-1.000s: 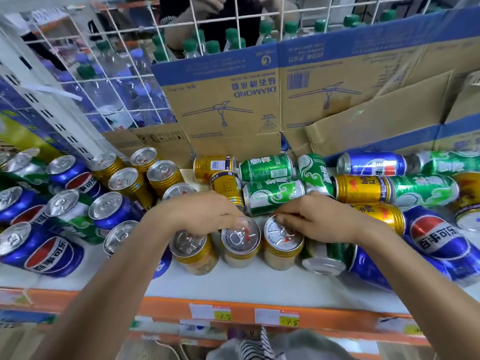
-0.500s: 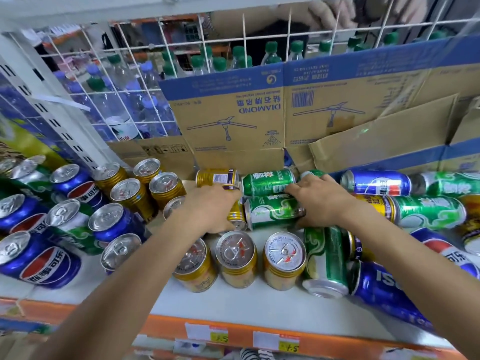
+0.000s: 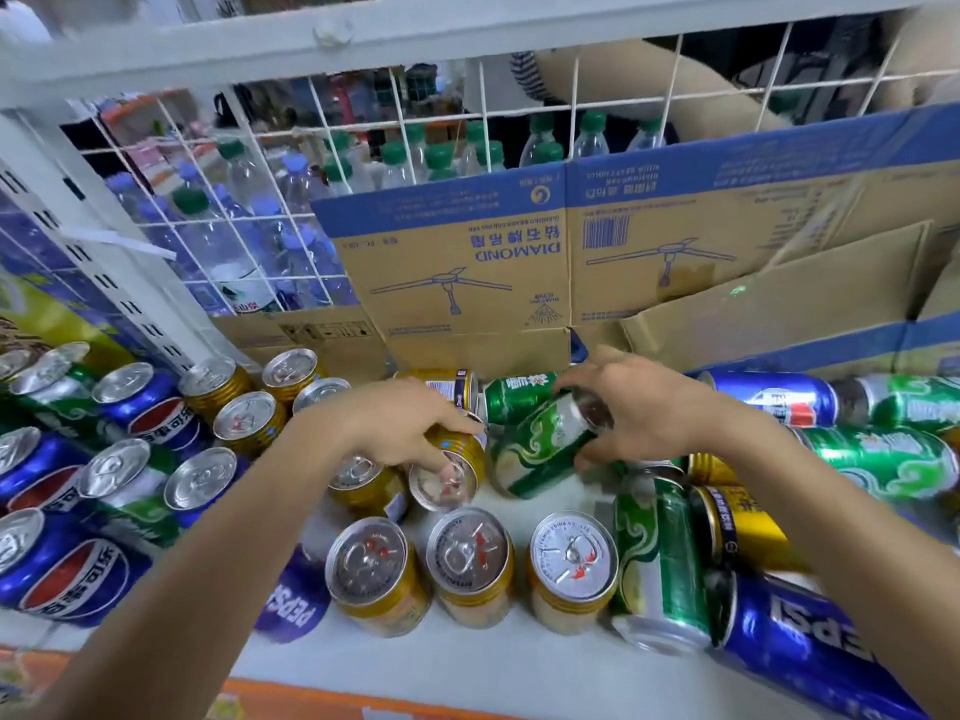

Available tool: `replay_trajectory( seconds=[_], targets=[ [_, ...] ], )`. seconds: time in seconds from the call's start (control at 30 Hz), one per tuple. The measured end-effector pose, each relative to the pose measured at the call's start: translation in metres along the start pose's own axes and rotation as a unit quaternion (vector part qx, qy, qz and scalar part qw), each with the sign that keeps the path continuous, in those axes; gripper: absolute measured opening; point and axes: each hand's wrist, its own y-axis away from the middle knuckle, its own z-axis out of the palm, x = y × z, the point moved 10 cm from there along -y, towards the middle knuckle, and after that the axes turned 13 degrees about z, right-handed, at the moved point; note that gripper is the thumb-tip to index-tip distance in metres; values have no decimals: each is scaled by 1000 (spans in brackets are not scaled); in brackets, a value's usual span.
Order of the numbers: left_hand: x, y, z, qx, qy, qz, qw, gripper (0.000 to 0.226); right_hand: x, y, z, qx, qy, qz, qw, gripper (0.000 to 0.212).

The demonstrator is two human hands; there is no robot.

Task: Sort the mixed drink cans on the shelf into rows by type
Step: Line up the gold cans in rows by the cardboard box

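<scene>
Mixed cans cover the white shelf (image 3: 467,662). My left hand (image 3: 400,423) grips a gold can (image 3: 457,470), tilted with its lid toward me, lifted just above the shelf's middle. My right hand (image 3: 639,407) grips a green can (image 3: 540,449) by its far end, and the can leans at an angle. Three gold cans (image 3: 470,563) stand upright in a row near the front edge. Upright gold, blue Pepsi (image 3: 67,574) and green cans crowd the left side. On the right, green, gold and blue cans (image 3: 800,641) lie on their sides in a heap.
Flattened cardboard boxes (image 3: 467,283) lean against the back of the shelf. A white wire grid (image 3: 249,163) stands behind them, with water bottles beyond it. Another person's sleeve shows through the grid at the top right. The shelf's orange front strip (image 3: 322,698) runs along the bottom.
Both hands had reached to the back cans half a second ago. Now my left hand has lifted a gold can and my right hand has raised a green can off the pile.
</scene>
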Motion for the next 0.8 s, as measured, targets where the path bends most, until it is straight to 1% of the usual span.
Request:
replay_trajectory(
  seconds=[0.13, 0.2, 0.27, 0.37, 0.47, 0.53, 0.57, 0.6, 0.63, 0.67, 0.7, 0.73, 0.8],
  targets=[
    [0, -4, 2, -36, 109, 45, 992, 47, -11, 5, -5, -14, 35, -22, 999, 84],
    [-1, -7, 4, -56, 130, 49, 989, 47, -15, 9, -4, -30, 52, -39, 997, 82],
    [-4, -9, 12, -100, 141, 50, 984, 46, -19, 13, -2, -48, 67, -59, 995, 81],
    [-13, -16, 22, -134, 154, 48, 978, 37, -29, 17, 1, -69, 69, -100, 990, 78],
    [-22, -25, 16, -103, 179, 24, 978, 32, -28, 15, 1, -117, 3, -119, 986, 74],
    [-27, -26, 7, -74, 175, 17, 982, 32, -19, 10, -4, -156, -67, -101, 980, 73],
    [-31, -25, 0, -42, 181, 8, 983, 33, -15, 6, -8, -159, -110, -91, 977, 70],
    [-36, -25, -11, 8, 187, -4, 982, 34, -10, -1, -14, -143, -146, -81, 976, 66],
    [-42, -25, -23, 67, 177, -14, 982, 35, -4, -9, -19, -108, -159, -73, 979, 60],
    [-47, -23, -34, 114, 146, -25, 982, 36, 2, -18, -24, -63, -137, -64, 987, 57],
    [-53, -21, -40, 141, 101, -39, 984, 39, 6, -26, -25, -24, -88, -55, 994, 57],
    [-58, -22, -39, 133, 50, -56, 988, 43, 8, -34, -23, 3, -37, -48, 998, 58],
    [-73, -23, -21, 59, -29, -113, 991, 56, 9, -46, -12, 15, 32, -37, 999, 62]
  ],
)
